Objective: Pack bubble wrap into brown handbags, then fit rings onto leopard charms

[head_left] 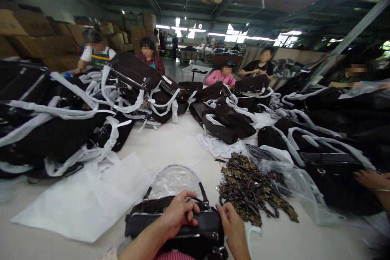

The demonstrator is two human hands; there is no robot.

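A dark brown handbag [195,231] sits in front of me at the near table edge. Its wrapped carrying handle [183,166] stands up in an arch behind it. Over the top of the bag lies my left hand [182,213], its fingers curled; anything small between them is hidden. My right hand [230,223] is at the bag's right end, thumb and forefinger pinched together by the strap fitting. What exactly that pinch holds is too small to make out. Just right of it is a heap of brown and gold chain straps [243,187].
A white sheet [91,199] lies to the left. Handbags with white-wrapped handles are piled at left [61,134], centre and right. Clear plastic [304,187] covers part of the right side, where another person's hand [371,180] touches a bag. Several people sit across the table.
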